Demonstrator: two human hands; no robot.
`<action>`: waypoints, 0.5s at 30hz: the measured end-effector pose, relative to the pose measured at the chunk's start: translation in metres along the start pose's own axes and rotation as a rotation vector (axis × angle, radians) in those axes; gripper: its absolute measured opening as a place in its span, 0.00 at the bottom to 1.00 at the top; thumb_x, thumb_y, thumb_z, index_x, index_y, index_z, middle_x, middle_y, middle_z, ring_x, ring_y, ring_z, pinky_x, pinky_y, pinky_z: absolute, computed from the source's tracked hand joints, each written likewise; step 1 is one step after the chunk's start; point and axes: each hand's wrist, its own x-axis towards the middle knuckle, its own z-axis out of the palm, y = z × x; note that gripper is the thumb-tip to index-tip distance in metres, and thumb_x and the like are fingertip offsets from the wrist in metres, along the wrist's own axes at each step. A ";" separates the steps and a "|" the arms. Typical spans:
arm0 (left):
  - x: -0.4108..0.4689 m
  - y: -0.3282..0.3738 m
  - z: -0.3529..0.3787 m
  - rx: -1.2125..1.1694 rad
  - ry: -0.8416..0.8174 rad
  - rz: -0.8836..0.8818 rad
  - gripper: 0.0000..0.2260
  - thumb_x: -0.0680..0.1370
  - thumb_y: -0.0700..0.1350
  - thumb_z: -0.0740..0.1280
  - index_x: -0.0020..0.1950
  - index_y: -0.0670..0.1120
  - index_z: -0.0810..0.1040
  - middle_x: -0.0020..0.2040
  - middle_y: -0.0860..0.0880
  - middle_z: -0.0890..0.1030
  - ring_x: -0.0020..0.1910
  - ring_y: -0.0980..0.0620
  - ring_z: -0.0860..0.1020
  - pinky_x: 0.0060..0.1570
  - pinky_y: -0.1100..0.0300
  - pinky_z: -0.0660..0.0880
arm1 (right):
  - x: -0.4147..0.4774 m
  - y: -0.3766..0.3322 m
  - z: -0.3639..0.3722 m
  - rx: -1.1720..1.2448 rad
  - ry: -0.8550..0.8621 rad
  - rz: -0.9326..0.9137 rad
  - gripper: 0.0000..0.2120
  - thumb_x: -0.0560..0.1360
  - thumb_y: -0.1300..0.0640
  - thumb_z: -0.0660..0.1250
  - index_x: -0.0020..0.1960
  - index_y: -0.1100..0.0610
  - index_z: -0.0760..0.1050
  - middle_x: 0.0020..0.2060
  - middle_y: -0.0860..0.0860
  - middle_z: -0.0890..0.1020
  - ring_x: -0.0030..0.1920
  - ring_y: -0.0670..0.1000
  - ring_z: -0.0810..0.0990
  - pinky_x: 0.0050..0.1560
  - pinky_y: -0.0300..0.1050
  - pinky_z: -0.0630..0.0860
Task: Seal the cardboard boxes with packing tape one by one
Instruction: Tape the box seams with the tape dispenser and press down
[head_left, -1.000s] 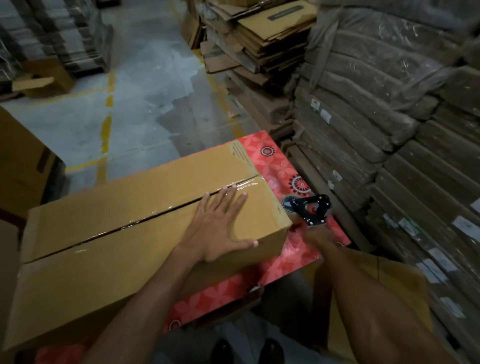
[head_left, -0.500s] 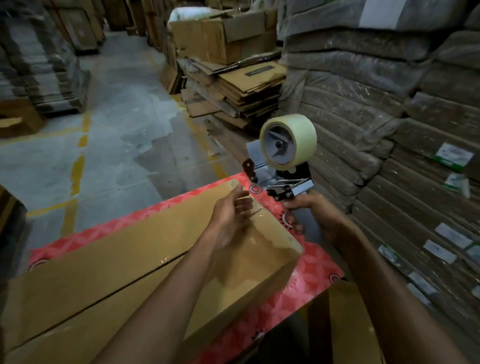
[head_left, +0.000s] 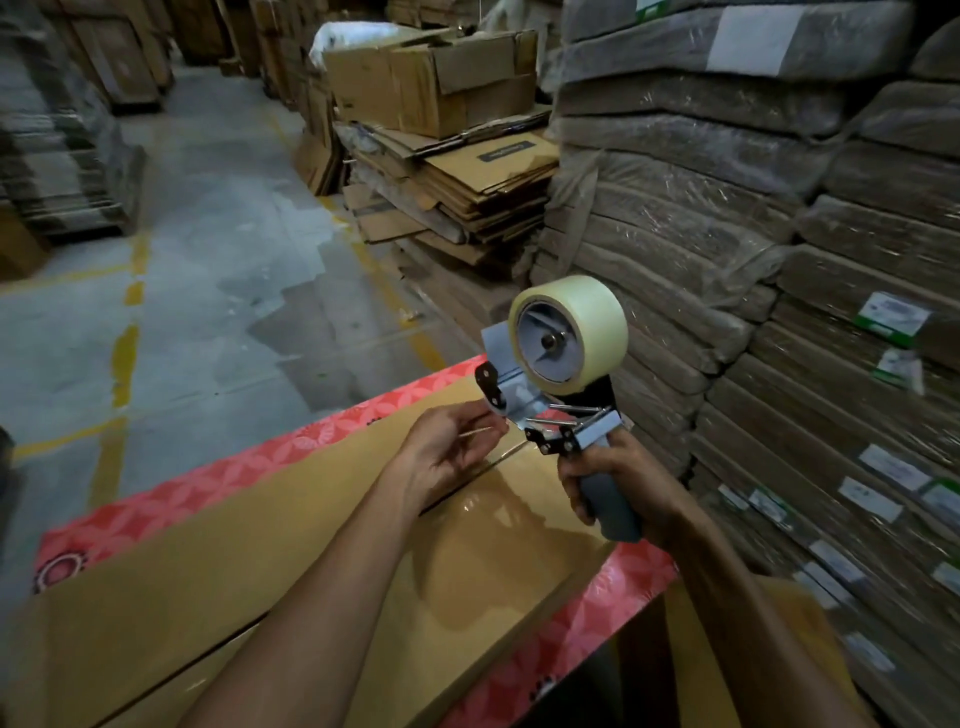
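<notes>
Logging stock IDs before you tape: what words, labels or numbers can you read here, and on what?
No text is legible.
On the wrapped bundles, white and green labels: too blurred to read.
On the flattened cardboard stack, a dark strip label: too small to read.
On the tape dispenser and cardboard box: no print visible.

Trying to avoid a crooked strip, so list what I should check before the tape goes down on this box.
1. Right hand grips the tape dispenser by its handle: ok.
2. Tape roll seated on the dispenser: ok.
3. Left hand has its fingers at the dispenser's mouth; whether they pinch the free tape end: cannot tell, the tape is clear.
4. Cardboard box closed on top: ok.
5. Dispenser set down on the box: not ok, it is held upright above the box's end.
</notes>
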 end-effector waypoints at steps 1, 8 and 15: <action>0.002 0.004 0.002 0.136 0.019 0.064 0.08 0.79 0.34 0.65 0.43 0.35 0.81 0.35 0.38 0.82 0.27 0.50 0.77 0.24 0.64 0.74 | -0.002 0.002 0.001 -0.021 0.033 0.003 0.09 0.66 0.60 0.69 0.42 0.64 0.74 0.34 0.61 0.76 0.29 0.56 0.74 0.28 0.46 0.70; 0.027 0.048 0.015 0.596 -0.011 0.093 0.11 0.77 0.32 0.67 0.35 0.37 0.82 0.28 0.44 0.81 0.24 0.54 0.79 0.23 0.67 0.74 | -0.008 0.009 0.005 -0.090 0.207 -0.032 0.12 0.64 0.59 0.67 0.42 0.67 0.73 0.33 0.61 0.73 0.27 0.57 0.71 0.26 0.48 0.68; 0.077 0.103 -0.013 0.664 0.194 0.210 0.04 0.76 0.37 0.73 0.43 0.36 0.84 0.35 0.42 0.83 0.32 0.50 0.80 0.36 0.58 0.81 | -0.014 0.026 -0.012 -0.173 0.245 0.062 0.04 0.73 0.72 0.66 0.45 0.65 0.74 0.36 0.59 0.76 0.32 0.55 0.75 0.32 0.50 0.70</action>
